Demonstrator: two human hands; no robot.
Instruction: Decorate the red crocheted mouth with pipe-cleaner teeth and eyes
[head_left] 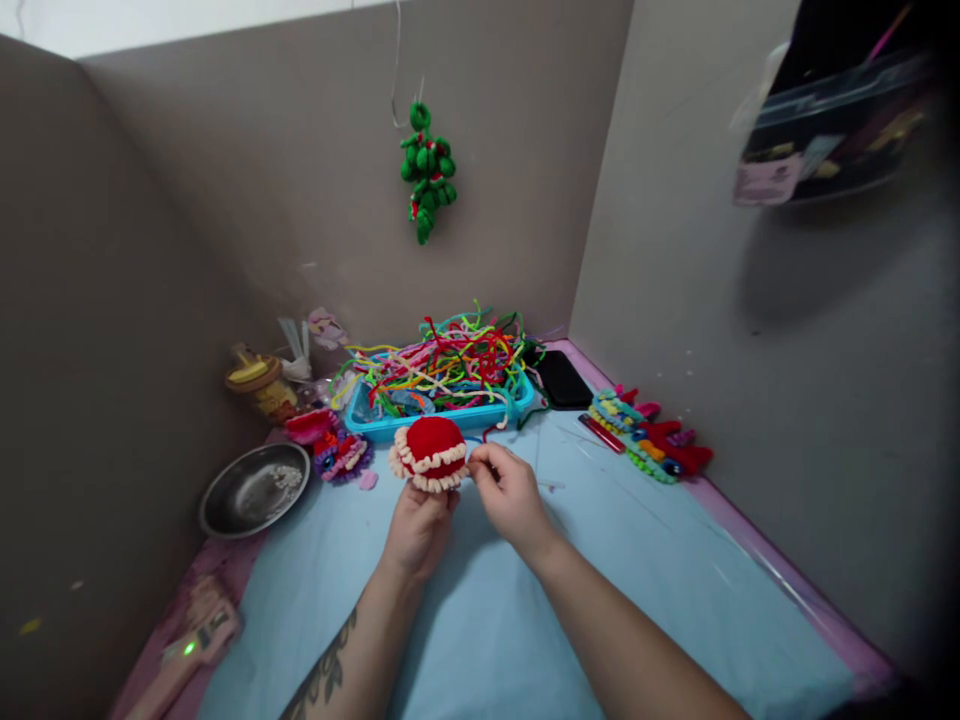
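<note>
A red crocheted piece [433, 440] with cream ruffled edging is held up above the blue cloth. My left hand [420, 520] grips it from below, fingers closed round its underside. At its right edge, my right hand [506, 485] has thumb and forefinger pinched together, close to the cream ruffle. Whatever sits between those fingertips is too small to make out. Behind the piece stands a blue tray [390, 427] heaped with many-coloured yarn ends [450, 365].
To the left are a metal bowl [255, 490], a purple and red crocheted piece [337, 450] and a pink glue gun [199, 640]. A black phone [564, 380], a red pen-like item [601, 433] and colourful crocheted pieces [652, 435] lie right. Grey partitions [510, 170] enclose the table.
</note>
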